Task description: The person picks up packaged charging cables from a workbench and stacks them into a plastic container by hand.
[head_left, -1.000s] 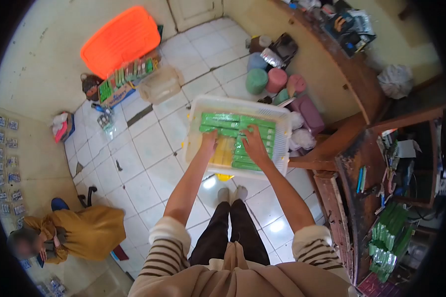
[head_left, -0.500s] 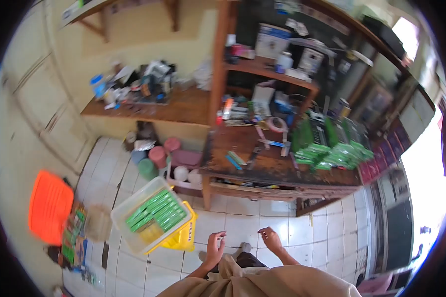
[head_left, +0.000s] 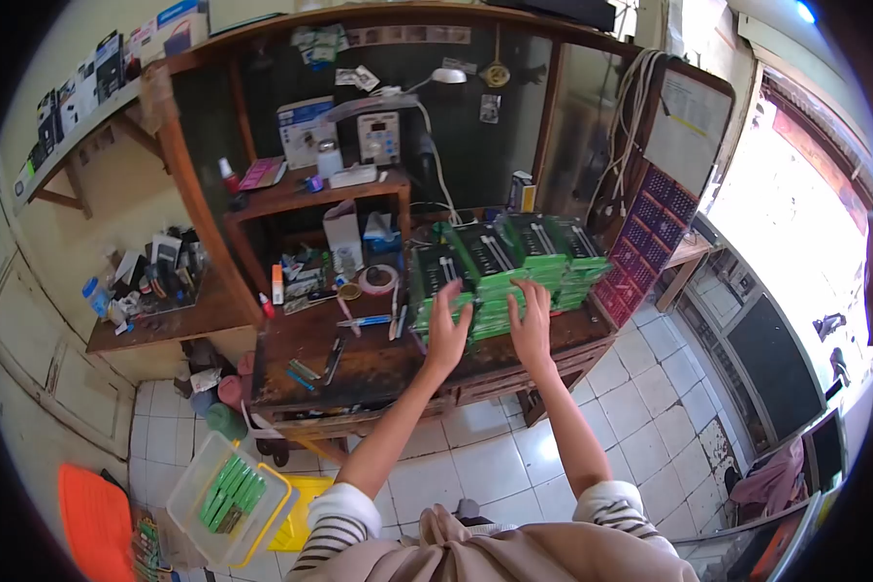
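Observation:
Several stacks of flat green-and-black packages (head_left: 509, 254) stand side by side on the right part of the wooden desk. My left hand (head_left: 446, 335) is at the front of the left stacks, its fingers stretched up and its thumb apart. To the right, my right hand (head_left: 531, 330) is at the front of a middle stack, fingers also spread. Both hands are open and overlap the packages in view; whether the fingertips touch them I cannot tell. Part of the stacks' front is hidden behind my hands.
The wooden desk (head_left: 378, 364) also bears small tools and a tape roll (head_left: 378, 279). A clear bin (head_left: 189, 495) with green packages stands on the floor at the left, by a yellow stool (head_left: 301, 509) and an orange basket (head_left: 95, 524). A shelf rises behind the desk.
Both hands have moved forward and up, from over the floor to the front of the green stacks. The view has turned right, so the desk now lies in the middle.

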Tool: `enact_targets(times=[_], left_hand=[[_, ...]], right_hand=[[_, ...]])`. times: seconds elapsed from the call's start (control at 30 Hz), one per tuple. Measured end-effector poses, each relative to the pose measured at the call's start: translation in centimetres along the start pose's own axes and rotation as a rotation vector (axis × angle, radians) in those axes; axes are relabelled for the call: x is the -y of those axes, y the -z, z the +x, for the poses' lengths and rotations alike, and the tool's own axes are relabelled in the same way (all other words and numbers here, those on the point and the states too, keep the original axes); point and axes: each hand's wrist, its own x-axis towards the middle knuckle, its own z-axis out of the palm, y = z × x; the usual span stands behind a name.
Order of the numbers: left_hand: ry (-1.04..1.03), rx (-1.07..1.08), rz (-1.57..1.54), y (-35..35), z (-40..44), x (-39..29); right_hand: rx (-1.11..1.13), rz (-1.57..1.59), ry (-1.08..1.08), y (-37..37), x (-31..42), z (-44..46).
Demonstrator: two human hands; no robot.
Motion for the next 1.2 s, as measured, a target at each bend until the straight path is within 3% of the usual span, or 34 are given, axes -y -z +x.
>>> enact_targets(times=[0.1,0.2,0.33,0.57,0.63,0.7,0.83,0.97,1.03,1.1,1.17,1.2], left_hand=[[0.015,-0.044,0.081,-3.8,4.1,2.0],[0.134,-0.057,0.323,-5.8,6.3,2.6],[0.349,-0.03,0.268,-6.7,7.1,3.6],[0.321,-0.149,0.276,-6.3,6.8,4.6],[0.231,-0.197,0.033,-5.8,6.0,2.9],[0.231,-0.203,-0.005,-5.1,5.0,2.1],[0.233,-0.19,-0.086,-3.4,3.4,-0.2],[0.152,-0.16,-0.184,-2.4,2.9,0.6],[0.129,-0.202,-0.252,-1.7,2.5,0.0],[0.104,-0.207,-0.285,-0.4,1.7,-0.4],[0.128,-0.23,-0.281,1.4,0.4,-0.5],[0.165,-0.211,-0.209,2.8,-0.5,-0.5]], right_hand=[[-0.039,-0.134,0.069,-2.0,-4.1,3.4],[0.065,-0.299,0.141,-3.3,-6.1,5.2],[0.202,-0.281,0.119,-4.2,-7.7,5.2],[0.145,-0.078,0.117,-3.4,-6.9,4.4],[0.142,-0.026,0.15,-2.7,-6.0,4.6],[0.003,0.042,0.156,-1.5,-4.5,5.2],[-0.017,0.234,0.15,-0.7,-2.6,9.1],[0.161,0.552,0.031,-3.5,-2.9,10.6],[0.373,0.979,-0.135,-4.2,-2.4,9.8],[0.309,0.992,-0.093,-5.1,-1.3,7.6],[0.347,0.703,-0.131,-5.4,0.0,5.3],[0.359,0.711,-0.128,-5.4,1.1,4.2]])
